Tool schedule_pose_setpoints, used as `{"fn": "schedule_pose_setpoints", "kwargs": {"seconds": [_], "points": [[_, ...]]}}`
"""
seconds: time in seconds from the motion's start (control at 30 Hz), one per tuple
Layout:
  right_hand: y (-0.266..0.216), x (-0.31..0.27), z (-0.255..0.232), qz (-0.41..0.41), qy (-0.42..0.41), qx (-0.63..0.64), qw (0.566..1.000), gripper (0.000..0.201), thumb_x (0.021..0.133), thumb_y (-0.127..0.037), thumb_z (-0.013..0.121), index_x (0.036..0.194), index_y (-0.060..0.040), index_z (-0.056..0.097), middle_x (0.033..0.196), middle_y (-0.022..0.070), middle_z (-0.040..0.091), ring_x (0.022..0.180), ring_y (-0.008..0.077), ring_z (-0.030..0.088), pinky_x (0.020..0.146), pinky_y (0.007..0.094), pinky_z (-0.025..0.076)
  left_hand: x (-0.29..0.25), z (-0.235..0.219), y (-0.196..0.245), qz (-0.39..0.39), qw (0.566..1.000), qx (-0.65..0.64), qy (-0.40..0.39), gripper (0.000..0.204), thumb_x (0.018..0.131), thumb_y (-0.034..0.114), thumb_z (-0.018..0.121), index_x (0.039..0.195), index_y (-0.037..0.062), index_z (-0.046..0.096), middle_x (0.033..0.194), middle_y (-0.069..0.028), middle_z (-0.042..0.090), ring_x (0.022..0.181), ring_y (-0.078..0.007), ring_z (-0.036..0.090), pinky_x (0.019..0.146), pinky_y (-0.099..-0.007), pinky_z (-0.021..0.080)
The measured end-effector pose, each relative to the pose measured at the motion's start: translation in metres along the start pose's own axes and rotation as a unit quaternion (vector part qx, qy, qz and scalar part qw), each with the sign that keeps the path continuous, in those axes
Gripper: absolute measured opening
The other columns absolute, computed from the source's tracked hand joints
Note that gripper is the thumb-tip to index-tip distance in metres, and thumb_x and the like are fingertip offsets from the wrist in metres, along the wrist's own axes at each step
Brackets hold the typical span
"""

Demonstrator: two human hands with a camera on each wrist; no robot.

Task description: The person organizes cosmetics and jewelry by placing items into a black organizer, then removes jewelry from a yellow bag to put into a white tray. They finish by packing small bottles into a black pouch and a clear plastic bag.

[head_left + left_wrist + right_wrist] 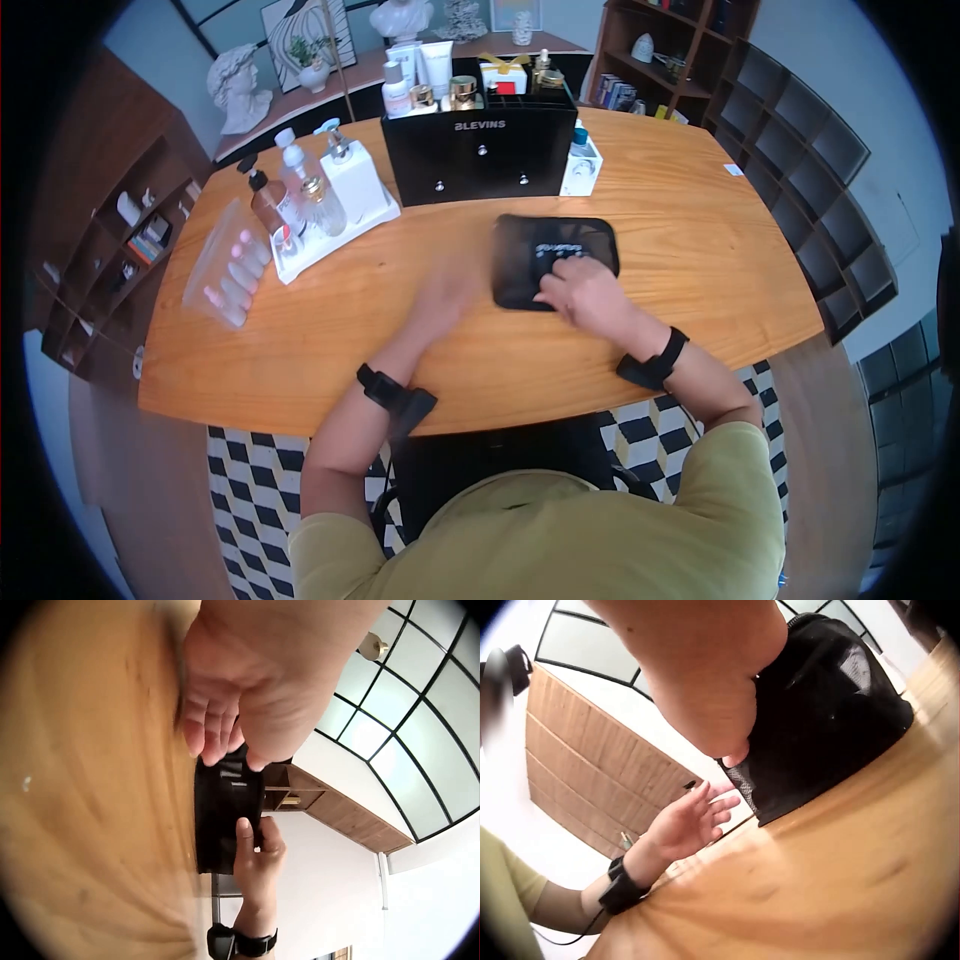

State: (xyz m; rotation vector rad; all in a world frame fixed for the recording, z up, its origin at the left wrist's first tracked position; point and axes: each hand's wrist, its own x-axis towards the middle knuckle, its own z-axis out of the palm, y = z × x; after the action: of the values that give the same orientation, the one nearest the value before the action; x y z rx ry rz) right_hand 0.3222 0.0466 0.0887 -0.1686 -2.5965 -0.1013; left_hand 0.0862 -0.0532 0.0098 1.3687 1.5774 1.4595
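A black mesh pouch (515,262) with pale lettering lies on the table, right of the middle in the head view. The right hand (597,298) rests on its right part with bent fingers; in the left wrist view that hand (259,862) has thumb and fingers at the pouch (217,814). The left hand (445,298), blurred, is off the pouch's left side, touching nothing in the head view. Its fingers look loosely extended in the right wrist view, where the left hand (690,827) is beside the pouch (817,727).
A black organizer box (480,160) filled with bottles and tubes stands at the back. Left of it, a white tray (345,238) carries several bottles, and a clear case (215,262) with pink-capped bottles lies farther left. A white box (582,170) is by the organizer's right side.
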Motion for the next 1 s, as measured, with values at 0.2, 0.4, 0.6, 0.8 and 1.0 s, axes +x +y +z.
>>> {"fn": "schedule_pose_setpoints", "kwargs": {"seconds": [0.2,0.4,0.6,0.8,1.0], "points": [[-0.039,0.028,0.018,-0.036,0.012,0.105,0.994,0.02,0.081,-0.023,0.067,0.073,-0.0087,0.055,0.071,0.0084,0.049,0.07,0.0279,0.054,0.063,0.0384,0.044,0.012,-0.034,0.005,-0.042,0.994,-0.082,0.065,0.029,0.096,0.026,0.057,0.118,0.0076,0.059,0.093,0.0015,0.061,0.079,-0.0071,0.056,0.068,-0.0222,0.047],[-0.045,0.041,0.023,0.031,-0.028,0.113,0.993,0.018,0.082,-0.023,0.067,0.079,-0.0086,0.058,0.075,0.0089,0.055,0.072,0.0271,0.06,0.06,0.0378,0.048,0.014,-0.048,0.011,0.049,0.986,0.116,0.11,0.02,0.093,0.021,0.059,0.088,0.0022,0.062,0.073,-0.0028,0.058,0.066,-0.0122,0.055,0.06,-0.0265,0.044],[-0.047,0.046,0.029,0.104,-0.039,0.102,0.989,0.019,0.081,-0.024,0.068,0.082,-0.0081,0.058,0.077,0.0102,0.057,0.074,0.0294,0.062,0.061,0.0375,0.05,-0.005,-0.063,0.062,0.182,0.922,0.343,0.0,0.015,0.08,0.012,0.063,0.071,0.0011,0.058,0.068,-0.0129,0.055,0.059,-0.0284,0.054,0.054,-0.0346,0.042],[-0.047,0.046,0.029,0.08,-0.003,0.15,0.985,0.025,0.076,-0.024,0.072,0.086,-0.0059,0.058,0.078,0.0111,0.056,0.075,0.0307,0.06,0.062,0.0381,0.05,-0.034,-0.041,0.094,0.196,0.903,0.37,-0.097,0.013,0.069,0.012,0.065,0.06,0.0057,0.058,0.06,-0.0083,0.056,0.056,-0.0272,0.057,0.049,-0.0348,0.042],[-0.059,0.051,0.036,0.02,0.067,0.202,0.977,0.023,0.076,-0.019,0.072,0.092,-0.0059,0.061,0.079,0.0084,0.054,0.078,0.027,0.058,0.067,0.0353,0.049,-0.035,-0.044,0.098,0.199,0.917,0.326,-0.118,0.009,0.066,0.009,0.067,0.062,0.0063,0.059,0.061,-0.0065,0.057,0.055,-0.0244,0.058,0.049,-0.0303,0.044]]}}
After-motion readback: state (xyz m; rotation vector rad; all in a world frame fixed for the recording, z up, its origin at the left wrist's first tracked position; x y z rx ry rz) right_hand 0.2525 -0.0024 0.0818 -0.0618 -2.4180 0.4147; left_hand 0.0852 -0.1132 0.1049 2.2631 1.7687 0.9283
